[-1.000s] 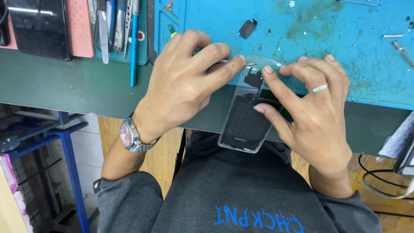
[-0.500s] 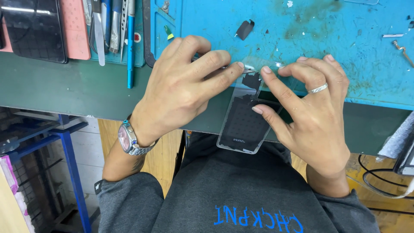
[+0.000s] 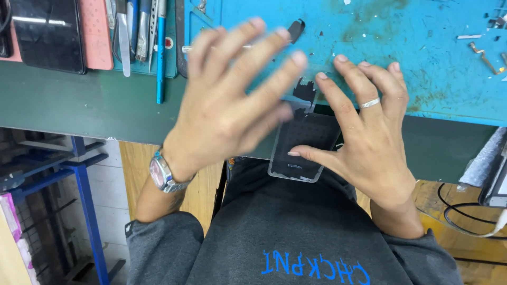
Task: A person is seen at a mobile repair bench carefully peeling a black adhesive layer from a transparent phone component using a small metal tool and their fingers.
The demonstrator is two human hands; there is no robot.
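Blue, stained work mat (image 3: 422,63) across upper right of frame, over dark green bench top (image 3: 79,108). Left hand (image 3: 232,111) at centre, blurred, fingers spread wide, gripping nothing. Right hand (image 3: 369,137) right of centre, open, thumb and fingertips resting on dark flat phone panel with clear edge (image 3: 303,150). Panel at frame centre, overhanging bench edge. Black phone on pink pad (image 3: 50,34) upper left. Blue pen (image 3: 160,50) beside.
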